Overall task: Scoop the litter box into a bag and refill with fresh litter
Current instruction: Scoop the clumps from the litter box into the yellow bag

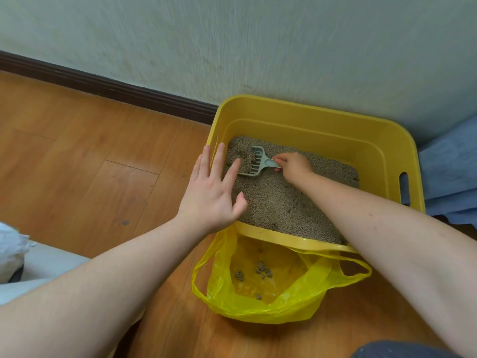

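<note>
1. the yellow litter box (387, 140) sits on the wood floor (77, 151) against the wall (232, 34); brown litter (278, 202) covers its bottom.
2. the yellow bag (258, 306) lies open on the floor just against the box's near rim, with a few clumps (263, 270) already inside.
3. the left hand (211, 192) reaches across the box's left wall, fingers straight and spread, gripping nothing; its fingertips hover over or touch the litter near the scoop, and which cannot be told.
4. the right hand (293, 165) is deep in the box, forearm stretched from the near right, fingers curled round the handle of the grey scoop (254, 160).
5. the scoop's slotted head lies at the far left corner, loaded with litter and what looks like a clump.
6. judgement: the scooping is partway done. to do this pass well, the person should lift the scoop level, shake gently so loose grains fall through the slots, then carry it low over the near rim and tip it into the bag's mouth.
</note>
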